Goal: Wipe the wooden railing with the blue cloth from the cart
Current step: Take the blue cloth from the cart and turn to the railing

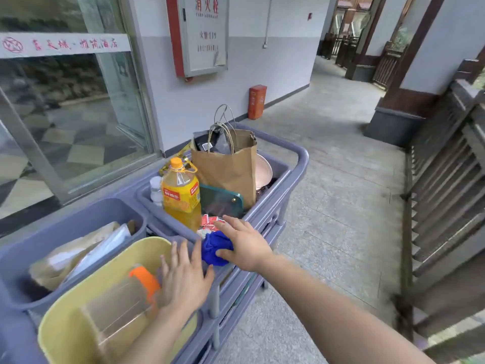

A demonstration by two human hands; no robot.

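A crumpled blue cloth (215,247) lies at the near edge of the grey cart's (296,164) top tray. My right hand (245,246) rests over it from the right, thumb and fingers closing around the cloth. My left hand (185,277) hovers flat with fingers spread above the yellow bin (78,306), just left of the cloth, holding nothing. The dark wooden railing (446,185) runs along the right side of the walkway.
The cart tray holds a yellow oil bottle (181,195), a brown paper bag (228,166), a teal case (221,203) and red packets. A grey bin (52,232) sits at left. The stone walkway stretches ahead; a red box (257,101) stands by the wall.
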